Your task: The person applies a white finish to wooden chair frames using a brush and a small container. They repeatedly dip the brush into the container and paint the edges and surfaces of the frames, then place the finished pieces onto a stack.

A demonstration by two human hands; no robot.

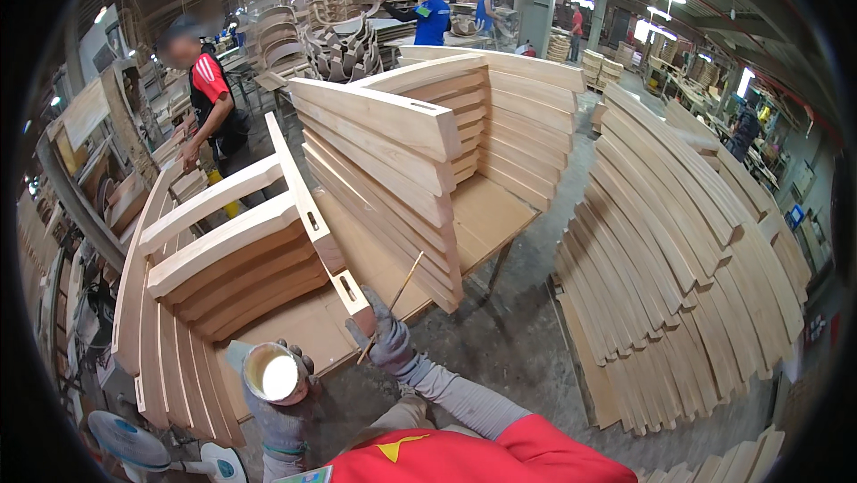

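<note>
My left hand (pixel 278 425), in a grey glove, is wrapped round a small round cup (pixel 259 360) of white liquid. The cup's top faces up, beside the stacked wood. My right hand (pixel 393 340), also gloved, holds a thin wooden stick (pixel 408 278) slantwise. Its fingers also lie against the near end of a pale wooden frame piece (pixel 312 215) with slots cut in its face. That piece belongs to a frame with two curved crossbars (pixel 223 220), lying on top of similar stacked parts.
Tall stacks of curved wooden parts (pixel 384 153) stand ahead on a board-topped table (pixel 495 211). More stacked wooden slats (pixel 643 242) rise at right. A fan (pixel 129 441) is at lower left. One person (pixel 214 95) stands at left, and others work farther back.
</note>
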